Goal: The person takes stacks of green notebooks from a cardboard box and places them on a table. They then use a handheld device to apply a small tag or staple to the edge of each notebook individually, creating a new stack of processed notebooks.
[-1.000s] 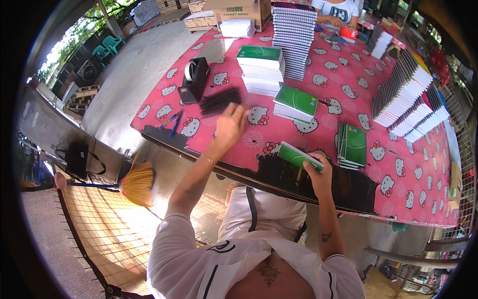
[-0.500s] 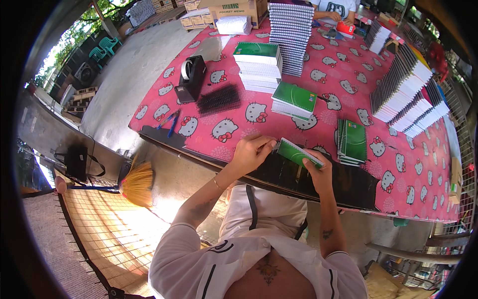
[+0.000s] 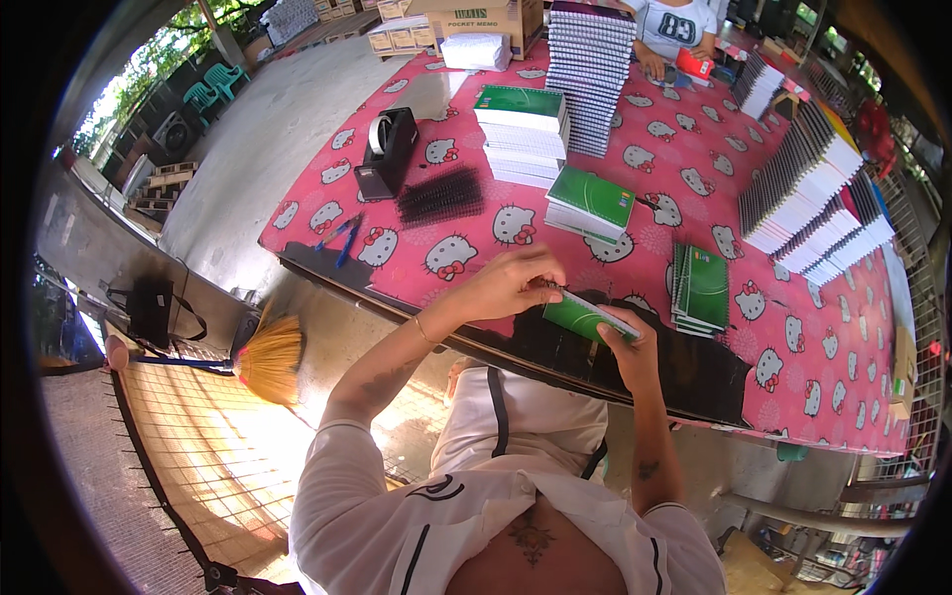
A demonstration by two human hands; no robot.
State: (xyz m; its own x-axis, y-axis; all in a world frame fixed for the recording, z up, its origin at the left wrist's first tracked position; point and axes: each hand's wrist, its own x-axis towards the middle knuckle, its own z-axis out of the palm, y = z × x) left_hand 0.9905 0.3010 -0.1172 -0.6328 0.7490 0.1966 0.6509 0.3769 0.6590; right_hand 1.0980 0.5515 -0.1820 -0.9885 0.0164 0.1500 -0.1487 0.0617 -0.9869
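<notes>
A small green-covered notebook [image 3: 577, 318] is held tilted above the table's dark near edge. My right hand [image 3: 632, 349] grips its right end, thumb lying on the green cover. At the notebook's upper left corner, my left hand [image 3: 524, 282] is closed in a pinch; whatever sits between those fingertips is too small to make out. Just right of my hands lies a small pile of green spiral notebooks [image 3: 702, 288]. Beyond them rests a short stack of green-covered pads [image 3: 591, 201]. Loose black binding coils [image 3: 441, 196] form a heap further left.
A black tape dispenser [image 3: 387, 159] and blue-handled pliers [image 3: 347, 243] are on the left. Taller stacks stand behind: green-topped pads [image 3: 524, 139], spiral notebooks [image 3: 589, 84], and more notebooks [image 3: 803, 188] at right. Across the pink table [image 3: 461, 283], another person [image 3: 674, 30] handles something red.
My left hand has moved slightly right and up, onto the notebook's upper corner. The notebook has tipped and shifted a little down and left in my right hand. The view has shifted slightly.
</notes>
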